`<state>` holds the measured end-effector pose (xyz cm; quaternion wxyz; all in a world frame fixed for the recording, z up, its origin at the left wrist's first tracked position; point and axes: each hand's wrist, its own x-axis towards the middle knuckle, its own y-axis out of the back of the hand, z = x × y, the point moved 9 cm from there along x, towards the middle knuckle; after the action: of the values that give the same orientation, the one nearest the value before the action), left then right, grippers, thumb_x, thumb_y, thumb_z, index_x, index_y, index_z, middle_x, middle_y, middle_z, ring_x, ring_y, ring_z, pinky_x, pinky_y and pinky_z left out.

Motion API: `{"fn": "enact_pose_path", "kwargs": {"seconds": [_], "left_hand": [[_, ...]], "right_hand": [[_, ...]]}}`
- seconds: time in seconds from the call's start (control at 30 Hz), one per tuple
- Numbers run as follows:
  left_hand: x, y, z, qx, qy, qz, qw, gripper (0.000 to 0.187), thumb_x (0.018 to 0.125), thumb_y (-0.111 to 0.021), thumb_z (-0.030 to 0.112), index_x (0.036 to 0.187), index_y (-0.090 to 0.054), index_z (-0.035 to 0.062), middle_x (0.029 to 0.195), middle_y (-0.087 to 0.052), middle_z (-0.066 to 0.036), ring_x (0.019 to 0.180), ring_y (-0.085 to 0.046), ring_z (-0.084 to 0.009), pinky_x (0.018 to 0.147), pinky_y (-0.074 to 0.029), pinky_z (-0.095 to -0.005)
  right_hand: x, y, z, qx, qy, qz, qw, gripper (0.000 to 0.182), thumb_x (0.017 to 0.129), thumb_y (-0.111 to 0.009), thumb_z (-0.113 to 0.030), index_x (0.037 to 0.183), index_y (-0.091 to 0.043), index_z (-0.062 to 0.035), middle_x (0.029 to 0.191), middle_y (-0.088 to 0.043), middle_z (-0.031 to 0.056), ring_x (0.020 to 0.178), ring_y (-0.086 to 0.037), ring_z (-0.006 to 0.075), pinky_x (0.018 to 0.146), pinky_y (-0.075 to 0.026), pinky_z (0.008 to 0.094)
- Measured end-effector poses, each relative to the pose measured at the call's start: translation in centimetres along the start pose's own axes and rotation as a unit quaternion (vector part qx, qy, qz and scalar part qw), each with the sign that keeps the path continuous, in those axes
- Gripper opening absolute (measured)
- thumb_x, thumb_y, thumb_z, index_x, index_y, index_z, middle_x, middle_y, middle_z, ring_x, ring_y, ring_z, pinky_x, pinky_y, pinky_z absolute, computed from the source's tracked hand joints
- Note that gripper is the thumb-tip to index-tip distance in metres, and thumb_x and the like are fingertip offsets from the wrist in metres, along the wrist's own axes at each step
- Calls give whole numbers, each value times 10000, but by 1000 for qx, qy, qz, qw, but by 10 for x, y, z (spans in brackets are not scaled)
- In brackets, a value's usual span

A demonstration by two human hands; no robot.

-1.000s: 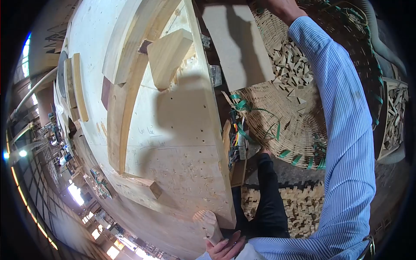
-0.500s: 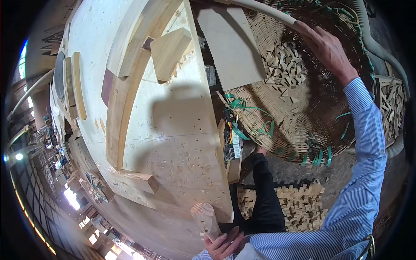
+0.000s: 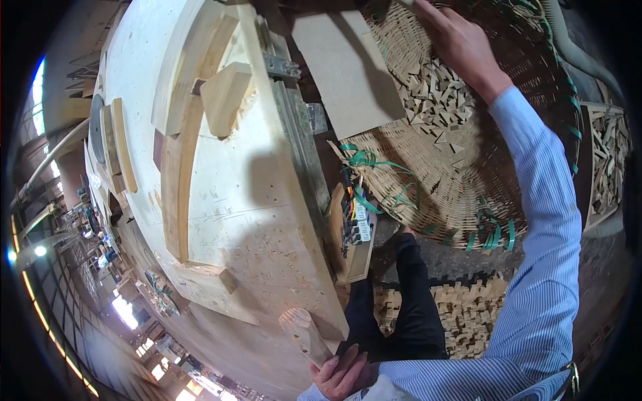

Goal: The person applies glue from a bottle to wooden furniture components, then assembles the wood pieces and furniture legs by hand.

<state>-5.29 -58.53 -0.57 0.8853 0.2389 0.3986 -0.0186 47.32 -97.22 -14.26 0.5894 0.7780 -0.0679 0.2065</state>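
Note:
My left hand (image 3: 340,375), low in the view, has its fingers wrapped round the lower end of a shaped wooden piece (image 3: 302,331) with a rounded, striped top. This piece stands up beside the near corner of the pale workboard (image 3: 267,234). Over the big wicker basket (image 3: 461,200), my right hand (image 3: 461,47) is closed on the end of a pale, tube-like length (image 3: 416,7), most of which lies outside the top of the frame. Small triangular wood offcuts (image 3: 438,97) lie in the basket below that hand.
On the workboard rest a curved wooden frame part (image 3: 177,194), a wood block (image 3: 226,97) and a short wood strip (image 3: 200,273). A flat grey-beige board (image 3: 348,73) leans over the basket. Wired electrical parts (image 3: 358,217) sit by the bench edge. Small blocks (image 3: 461,314) cover the floor.
My right hand has moved up and left in the view, with the pale tube now mostly out of frame. The view has shifted, showing more of the bench's metal edge. My left hand keeps its hold.

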Motion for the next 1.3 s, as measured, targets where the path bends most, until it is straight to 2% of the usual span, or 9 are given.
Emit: {"fn": "enact_pose_path", "kwargs": {"seconds": [0.07,0.5,0.57,0.9,0.97,1.1,1.13,1.17,1.3], "left_hand": [[0,-7,13,316,-80,-33,945,526,1047,-529,445,1403,-532,58,1482,-571,-220,1197,-651,-426,980,-540,-583],[-11,-3,-25,222,13,-94,970,609,1063,-361,633,1456,-493,187,1633,-389,-234,1349,-533,-494,1095,-472,-594],[-12,-2,-28,27,47,-69,996,599,1072,-376,599,1478,-485,172,1628,-401,-231,1355,-534,-478,1083,-484,-583],[-5,-5,6,237,-18,-76,968,523,1072,-431,555,1443,-525,198,1598,-443,-236,1341,-553,-453,1061,-498,-565],[-6,3,-11,-154,73,4,985,504,1066,-420,590,1412,-547,247,1614,-420,-236,1354,-538,-458,1104,-451,-573],[-6,5,-38,-252,88,-19,963,545,1057,-411,632,1448,-513,268,1659,-352,-221,1424,-468,-454,1174,-356,-597],[5,10,14,170,-151,2,974,590,1031,-508,603,1489,-480,231,1689,-298,-191,1480,-383,-440,1190,-324,-611],[-3,-17,49,551,-356,26,754,666,1006,-605,574,1530,-448,195,1719,-244,-161,1536,-298,-425,1205,-292,-625],[6,-9,97,440,-376,102,809,236,820,-806,236,1056,-808,243,1213,-770,67,1438,-400,-174,1113,-368,-476]], "right_hand": [[34,2,-17,39,-8,-17,999,358,1011,-576,-197,1360,-571,-118,812,-636,206,702,-655,419,616,-517,526],[-23,8,36,-10,170,-29,985,560,1029,-634,-227,1562,-462,-215,912,-585,107,773,-609,296,697,-525,452],[-49,11,49,-79,152,-79,982,523,1078,-561,-261,1581,-424,-224,872,-565,101,738,-591,265,680,-528,432],[-55,4,45,-16,88,-47,995,561,1050,-605,-224,1582,-427,-222,903,-563,100,799,-599,290,727,-523,446],[-56,1,43,-26,84,-53,995,545,1064,-580,-255,1585,-422,-234,913,-567,96,789,-597,278,732,-526,435],[-66,4,44,-34,65,-77,994,510,1069,-572,-276,1563,-450,-231,909,-574,104,757,-599,281,721,-529,441],[-72,7,44,-36,64,-76,994,510,1069,-572,-276,1563,-450,-231,909,-574,104,757,-599,281,721,-529,441],[-80,13,44,-17,59,-70,996,506,1058,-590,-267,1547,-468,-223,898,-577,112,744,-602,287,703,-528,450],[-137,35,34,78,-11,-61,995,453,1014,-635,-152,1460,-560,-155,841,-569,145,706,-598,334,631,-494,473]]}}
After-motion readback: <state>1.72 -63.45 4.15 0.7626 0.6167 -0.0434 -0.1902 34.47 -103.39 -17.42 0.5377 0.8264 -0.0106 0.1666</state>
